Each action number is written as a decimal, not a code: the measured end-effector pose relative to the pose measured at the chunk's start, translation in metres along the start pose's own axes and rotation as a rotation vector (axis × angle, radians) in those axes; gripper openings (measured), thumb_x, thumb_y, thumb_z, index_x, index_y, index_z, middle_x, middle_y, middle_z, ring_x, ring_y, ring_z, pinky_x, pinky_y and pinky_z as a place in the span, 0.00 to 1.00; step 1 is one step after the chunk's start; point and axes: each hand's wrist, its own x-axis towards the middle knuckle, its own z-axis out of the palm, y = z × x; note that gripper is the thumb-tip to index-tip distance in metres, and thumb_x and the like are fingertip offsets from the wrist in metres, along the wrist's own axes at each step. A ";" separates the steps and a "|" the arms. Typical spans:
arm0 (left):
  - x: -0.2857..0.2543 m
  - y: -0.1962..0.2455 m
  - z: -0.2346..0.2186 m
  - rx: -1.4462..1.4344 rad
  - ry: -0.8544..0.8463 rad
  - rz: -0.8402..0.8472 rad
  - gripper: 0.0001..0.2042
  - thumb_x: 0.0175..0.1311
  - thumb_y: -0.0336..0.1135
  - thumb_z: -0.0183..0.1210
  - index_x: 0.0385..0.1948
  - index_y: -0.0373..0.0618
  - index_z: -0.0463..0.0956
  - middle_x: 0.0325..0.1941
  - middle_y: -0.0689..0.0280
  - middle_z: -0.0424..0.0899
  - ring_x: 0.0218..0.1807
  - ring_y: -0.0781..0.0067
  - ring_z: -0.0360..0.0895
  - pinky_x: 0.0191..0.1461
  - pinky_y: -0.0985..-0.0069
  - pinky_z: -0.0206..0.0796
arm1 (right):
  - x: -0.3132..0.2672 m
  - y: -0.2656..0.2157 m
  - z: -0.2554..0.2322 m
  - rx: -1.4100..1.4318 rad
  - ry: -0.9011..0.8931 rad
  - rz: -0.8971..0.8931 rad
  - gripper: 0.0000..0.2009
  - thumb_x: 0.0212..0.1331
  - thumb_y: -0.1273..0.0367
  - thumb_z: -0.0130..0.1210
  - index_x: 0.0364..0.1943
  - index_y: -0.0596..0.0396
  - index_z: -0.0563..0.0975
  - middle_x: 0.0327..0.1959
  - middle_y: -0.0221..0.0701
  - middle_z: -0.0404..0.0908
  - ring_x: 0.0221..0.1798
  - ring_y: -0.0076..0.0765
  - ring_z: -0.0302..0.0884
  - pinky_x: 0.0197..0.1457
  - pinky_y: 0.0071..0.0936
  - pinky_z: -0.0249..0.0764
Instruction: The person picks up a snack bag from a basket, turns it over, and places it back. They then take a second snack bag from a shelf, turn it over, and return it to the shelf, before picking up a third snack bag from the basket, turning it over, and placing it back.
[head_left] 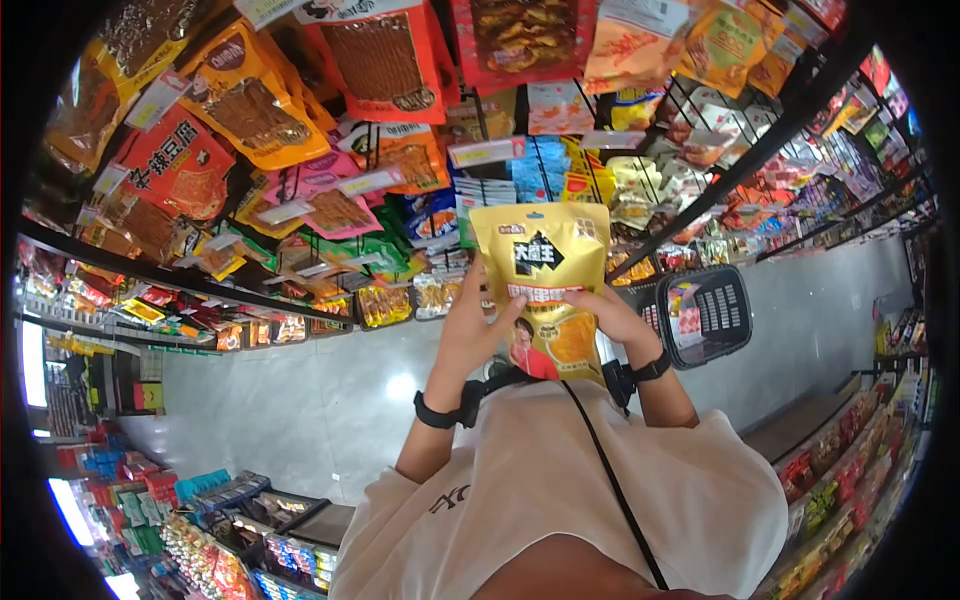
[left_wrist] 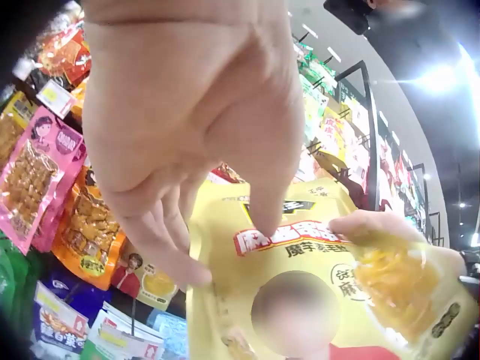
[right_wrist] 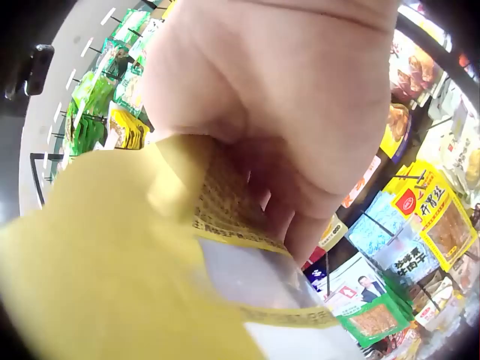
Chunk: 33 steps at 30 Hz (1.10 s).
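A yellow snack bag with a black label and a picture of a person in red stands upright in front of the person's chest. The left hand grips its left side, thumb on the front and fingers around the edge. On the opposite side the right hand holds it the same way, thumb across the front. The left wrist view shows the bag's printed front beneath the left hand. Close to the right wrist camera, the right hand's fingers reach behind the bag, whose printed back shows partly.
Hanging snack packs, such as a red one and an orange one, fill the rack ahead. A dark shopping basket with something red and white inside stands on the grey floor to the right. More stocked shelves line the aisle behind.
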 end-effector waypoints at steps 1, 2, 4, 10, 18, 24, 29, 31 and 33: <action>0.007 0.001 0.001 0.008 -0.004 -0.012 0.44 0.68 0.38 0.69 0.78 0.32 0.50 0.59 0.49 0.82 0.52 0.62 0.85 0.49 0.67 0.80 | 0.004 -0.004 0.002 -0.033 0.017 -0.034 0.24 0.74 0.63 0.57 0.69 0.59 0.73 0.64 0.32 0.81 0.65 0.28 0.76 0.70 0.32 0.70; 0.012 0.000 0.003 0.070 0.050 0.029 0.41 0.69 0.35 0.68 0.78 0.34 0.52 0.52 0.53 0.85 0.46 0.65 0.87 0.42 0.73 0.80 | 0.006 -0.008 0.004 -0.066 0.085 -0.050 0.21 0.75 0.63 0.58 0.66 0.59 0.75 0.61 0.31 0.83 0.62 0.27 0.78 0.67 0.31 0.72; 0.024 -0.002 0.002 0.061 0.058 0.034 0.39 0.69 0.33 0.67 0.78 0.35 0.54 0.52 0.53 0.84 0.46 0.65 0.86 0.41 0.72 0.80 | 0.019 -0.008 -0.003 -0.131 0.141 -0.081 0.19 0.74 0.64 0.59 0.63 0.60 0.77 0.58 0.31 0.84 0.59 0.26 0.79 0.63 0.30 0.74; 0.059 -0.019 -0.001 0.149 0.071 0.030 0.37 0.70 0.31 0.65 0.79 0.37 0.56 0.51 0.53 0.84 0.46 0.63 0.87 0.43 0.72 0.81 | 0.070 0.003 -0.023 -0.123 0.232 -0.199 0.16 0.73 0.63 0.62 0.56 0.60 0.81 0.50 0.29 0.87 0.51 0.23 0.81 0.55 0.27 0.77; 0.106 -0.037 0.004 0.077 0.039 -0.162 0.39 0.74 0.33 0.62 0.82 0.43 0.48 0.58 0.53 0.83 0.55 0.62 0.86 0.54 0.69 0.81 | 0.138 -0.005 -0.059 -0.252 0.156 -0.116 0.18 0.73 0.60 0.63 0.53 0.62 0.83 0.46 0.30 0.89 0.47 0.22 0.82 0.52 0.27 0.78; 0.125 -0.024 0.005 -0.009 0.115 -0.156 0.42 0.71 0.25 0.62 0.80 0.39 0.42 0.64 0.53 0.74 0.68 0.54 0.77 0.57 0.67 0.80 | 0.174 -0.013 -0.067 -0.252 0.087 -0.193 0.19 0.72 0.58 0.63 0.51 0.63 0.84 0.42 0.32 0.90 0.44 0.22 0.83 0.50 0.27 0.78; 0.120 -0.021 -0.005 0.035 0.103 -0.163 0.39 0.67 0.19 0.57 0.76 0.40 0.41 0.68 0.52 0.66 0.73 0.51 0.71 0.62 0.65 0.76 | 0.182 -0.028 -0.065 -0.272 0.026 -0.188 0.20 0.71 0.58 0.64 0.52 0.64 0.83 0.43 0.32 0.90 0.45 0.23 0.83 0.51 0.28 0.79; 0.118 -0.017 -0.011 -0.006 0.081 -0.172 0.38 0.66 0.19 0.56 0.74 0.39 0.42 0.68 0.51 0.66 0.73 0.51 0.70 0.65 0.63 0.74 | 0.184 -0.023 -0.064 -0.272 0.022 -0.252 0.19 0.71 0.59 0.64 0.53 0.64 0.83 0.44 0.33 0.89 0.46 0.23 0.83 0.52 0.28 0.79; 0.116 -0.017 -0.019 -0.032 0.035 -0.165 0.38 0.66 0.19 0.55 0.74 0.38 0.41 0.69 0.50 0.65 0.74 0.51 0.70 0.67 0.62 0.73 | 0.183 -0.022 -0.061 -0.291 0.021 -0.269 0.19 0.71 0.60 0.64 0.53 0.64 0.82 0.46 0.33 0.89 0.48 0.24 0.83 0.53 0.28 0.78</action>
